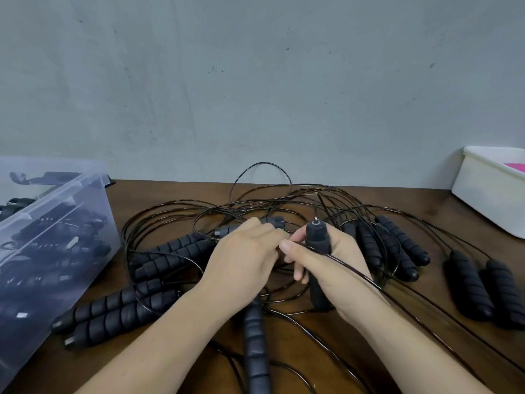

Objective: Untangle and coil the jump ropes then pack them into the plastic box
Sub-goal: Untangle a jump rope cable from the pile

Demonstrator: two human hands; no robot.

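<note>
- Hands meet over the middle of a wooden table (pixel 369 331), above a tangle of black jump ropes (pixel 284 200) whose thin cords loop out toward 12 o'clock, up to the grey wall (pixel 255 81).
- The right hand (pixel 335 268) is wrapped round an upright handle (pixel 317 240). Thumb and fingers close on its foam grip, and its capped end points to 12 o'clock with a cord leaving the top.
- One loose cord (pixel 352 270) lies across the back of that hand and runs off toward 4 o'clock.
- The left hand (pixel 244 263) has its fingers curled and knuckles up, its fingertips touching the right hand's. It sits on the top of a second handle (pixel 255 345), which comes out from under the palm toward 6 o'clock.
- Two handles (pixel 170 254) lie side by side at 9 o'clock of the hands, and two more (pixel 113 311) at 8 o'clock.
- A cluster of handles (pixel 397 245) lies at 3 o'clock. Farther out the same way is a last pair (pixel 483 288) — well apart from the hands.
- The plastic box (pixel 65 211) is clear and stands open at 9 o'clock by the table's edge, with dark ropes already inside.
- A white tub (pixel 488 191) sits at 2 o'clock — something pink (pixel 515 167) shows in it.
</note>
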